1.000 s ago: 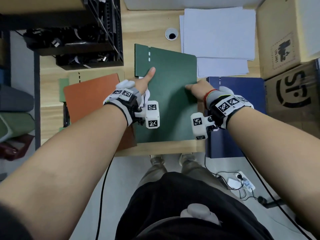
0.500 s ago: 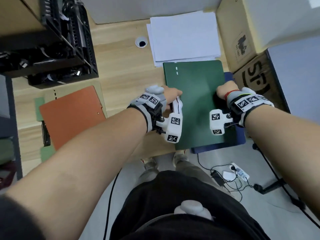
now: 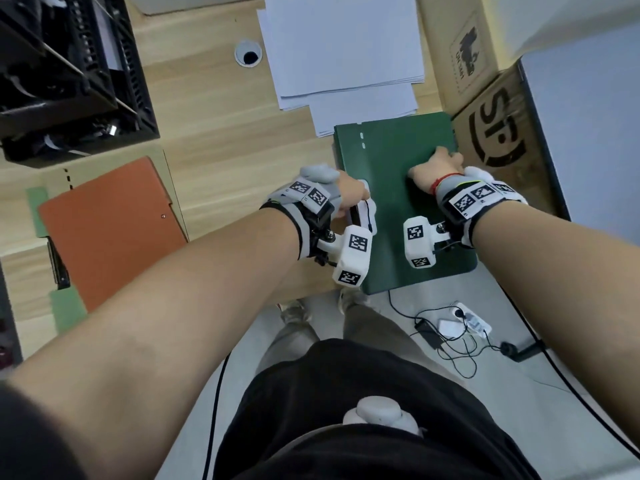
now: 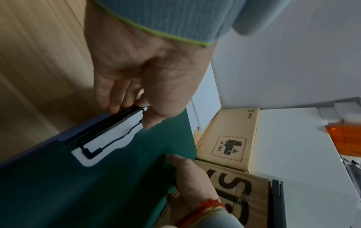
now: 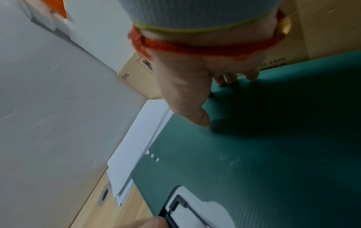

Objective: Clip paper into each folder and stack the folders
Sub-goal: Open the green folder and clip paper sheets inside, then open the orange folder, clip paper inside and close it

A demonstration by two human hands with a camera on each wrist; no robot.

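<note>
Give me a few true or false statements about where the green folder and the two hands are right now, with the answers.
1. The green folder lies on top of a blue folder. True.
2. The left hand is at the folder's clip edge, fingers by the black clip. True.
3. The right hand holds a sheet of paper. False: it holds the green folder at its right edge.
4. The orange folder sits under the green one. False: it lies apart, at the left of the desk.
5. The loose white paper lies beyond the green folder's far edge. True.
</note>
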